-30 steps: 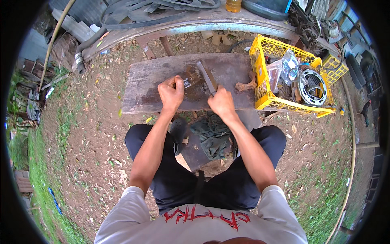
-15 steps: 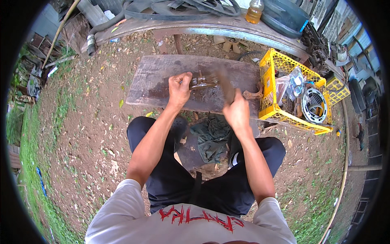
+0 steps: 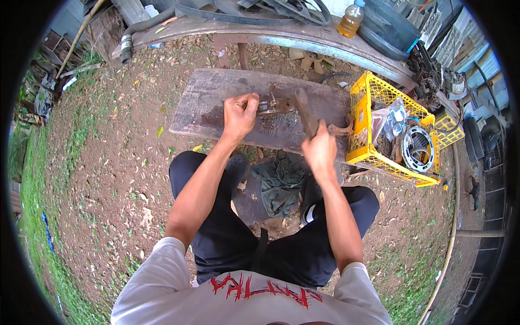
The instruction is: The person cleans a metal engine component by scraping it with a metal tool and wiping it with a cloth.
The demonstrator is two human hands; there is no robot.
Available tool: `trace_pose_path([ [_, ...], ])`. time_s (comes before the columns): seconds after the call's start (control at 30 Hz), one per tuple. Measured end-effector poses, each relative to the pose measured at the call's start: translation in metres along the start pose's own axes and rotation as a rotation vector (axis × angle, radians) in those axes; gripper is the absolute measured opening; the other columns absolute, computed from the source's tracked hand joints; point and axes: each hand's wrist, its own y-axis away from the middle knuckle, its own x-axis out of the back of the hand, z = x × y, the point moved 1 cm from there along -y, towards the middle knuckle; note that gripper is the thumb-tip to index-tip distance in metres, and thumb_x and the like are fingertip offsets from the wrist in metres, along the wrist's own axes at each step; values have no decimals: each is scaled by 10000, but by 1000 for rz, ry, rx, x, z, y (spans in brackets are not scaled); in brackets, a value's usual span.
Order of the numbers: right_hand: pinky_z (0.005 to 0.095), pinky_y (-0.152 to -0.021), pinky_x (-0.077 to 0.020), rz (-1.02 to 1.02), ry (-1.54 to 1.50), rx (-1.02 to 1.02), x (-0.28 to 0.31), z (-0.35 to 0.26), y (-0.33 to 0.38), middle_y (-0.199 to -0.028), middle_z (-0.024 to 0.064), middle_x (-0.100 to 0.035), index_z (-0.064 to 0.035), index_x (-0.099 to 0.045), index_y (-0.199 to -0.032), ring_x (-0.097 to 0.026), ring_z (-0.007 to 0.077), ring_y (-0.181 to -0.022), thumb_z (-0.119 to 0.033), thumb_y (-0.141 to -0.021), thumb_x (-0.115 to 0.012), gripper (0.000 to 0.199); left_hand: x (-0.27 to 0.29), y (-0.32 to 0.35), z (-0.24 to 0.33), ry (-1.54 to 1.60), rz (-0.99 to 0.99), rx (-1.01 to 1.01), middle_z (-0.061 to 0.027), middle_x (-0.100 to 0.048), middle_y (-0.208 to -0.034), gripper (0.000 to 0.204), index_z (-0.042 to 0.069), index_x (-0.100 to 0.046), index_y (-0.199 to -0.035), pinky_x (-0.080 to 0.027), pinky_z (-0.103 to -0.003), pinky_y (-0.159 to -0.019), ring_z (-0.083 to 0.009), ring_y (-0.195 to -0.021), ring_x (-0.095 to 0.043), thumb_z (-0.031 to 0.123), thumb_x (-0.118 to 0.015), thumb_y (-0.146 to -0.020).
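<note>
On a weathered wooden bench (image 3: 211, 89) in front of me lies a brownish metal part (image 3: 280, 106) with a hole at its right end and a small upright piece. My left hand (image 3: 240, 116) is closed in a fist around its left end, so that end is hidden. My right hand (image 3: 320, 150) grips the lower end of a thick brown wooden stick (image 3: 306, 111). The stick slants up and left, its upper end beside the metal part's right end; I cannot tell whether they touch. A dark wet patch surrounds the part.
A curved rusty piece (image 3: 341, 129) sits near the bench's right end, beside a yellow plastic crate (image 3: 357, 122) of bagged parts and a silver ring (image 3: 418, 149). Behind stands a long table (image 3: 303, 43) with black belts and an amber-filled bottle (image 3: 351, 19). A dark cloth (image 3: 281, 187) lies below the bench.
The wooden stick, blurred by motion before, now shows more clearly and slants further left at its top. The metal part appears turned in my left hand. The whole view has shifted slightly.
</note>
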Motion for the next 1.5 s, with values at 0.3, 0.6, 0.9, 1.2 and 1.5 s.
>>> trace_pose_path([
  [0.3,555,-730,-529,13,21,-62,2,8,-18,-798,302,-660,-19,-544,-1154,-654,485,-801,-102,-750,-635,423,11,-6,15,-44,14,-54,-33,-332,-525,384,-43,-441,-622,-315,-332,-488,-78,-548,-330,183,-578,-900],
  [0.6,426,-531,-512,-97,-194,-57,-4,21,-29,-768,178,-677,-10,-596,-1079,-640,305,-574,-128,-769,-688,344,8,-10,4,6,-60,-23,-48,-377,-520,392,-45,-513,-643,-333,-330,-496,-95,-527,-355,229,-573,-917],
  [0.9,213,-370,-337,-595,-1040,-148,9,-1,-7,-738,-5,-613,-21,-571,-1194,-464,42,-465,-111,-759,-834,517,-7,-4,-21,416,-353,296,-73,-634,-655,908,-21,-668,-735,-417,-313,-536,-144,-598,-569,741,-217,-935],
  [1.2,242,-366,-334,-260,-1127,-216,-20,-13,1,-692,-13,-595,-22,-607,-1033,-451,47,-448,-124,-797,-810,327,-26,-2,-27,858,49,912,-45,-621,-766,867,12,-601,-1043,-444,-282,-617,-149,-650,-541,764,-186,-920],
  [1.5,253,-581,-460,-96,-1023,-323,-52,-5,6,-781,30,-650,-6,-613,-1005,-559,88,-637,-144,-805,-794,303,-60,32,8,852,-206,867,-52,-602,-1212,554,55,-450,-1358,-389,-362,-996,-157,-1146,-522,494,-350,-1035],
])
